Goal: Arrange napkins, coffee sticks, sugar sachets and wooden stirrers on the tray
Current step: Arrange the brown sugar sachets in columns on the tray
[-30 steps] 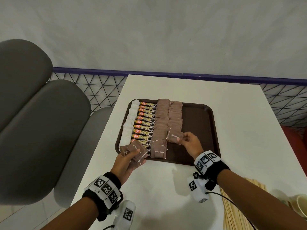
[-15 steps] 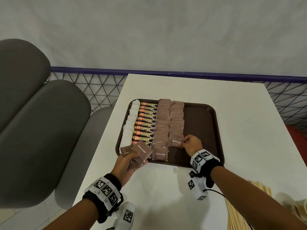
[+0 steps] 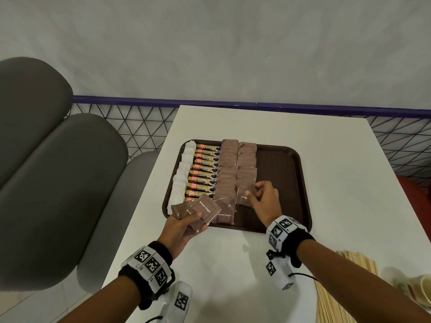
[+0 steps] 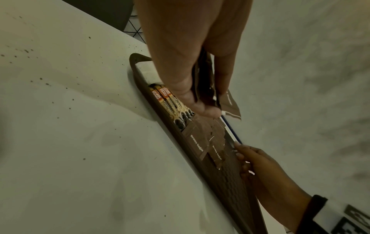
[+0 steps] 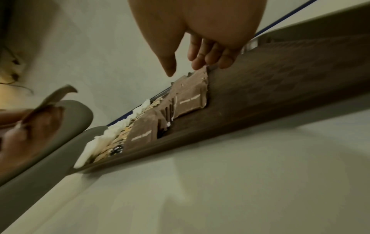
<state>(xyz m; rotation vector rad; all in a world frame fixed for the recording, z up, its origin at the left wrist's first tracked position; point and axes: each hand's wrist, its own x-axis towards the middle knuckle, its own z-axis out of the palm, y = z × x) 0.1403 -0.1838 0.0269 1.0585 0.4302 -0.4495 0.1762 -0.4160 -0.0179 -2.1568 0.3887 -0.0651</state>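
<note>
A brown tray [image 3: 279,178] on the white table carries a column of white napkins [image 3: 179,180], a row of coffee sticks [image 3: 205,173] and two columns of brown sugar sachets [image 3: 227,173]. My left hand [image 3: 198,220] hovers at the tray's near left corner and pinches a fan of several sachets [image 3: 200,209], which the left wrist view shows clamped between thumb and fingers [image 4: 206,88]. My right hand [image 3: 255,194] lies over the nearest sachet [image 3: 242,197] of the second column. Its fingertips [image 5: 200,63] touch that sachet's edge, with the thumb apart.
Wooden stirrers [image 3: 345,287] lie in a bundle on the table at the near right, beside paper cups [image 3: 417,290]. The tray's right half is bare. Grey seat cushions [image 3: 58,183] stand to the left, and a wire fence [image 3: 140,127] runs behind the table.
My right hand lowered a sachet onto the near end of the second column and let go of it, fingers now spread. The left hand barely moved.
</note>
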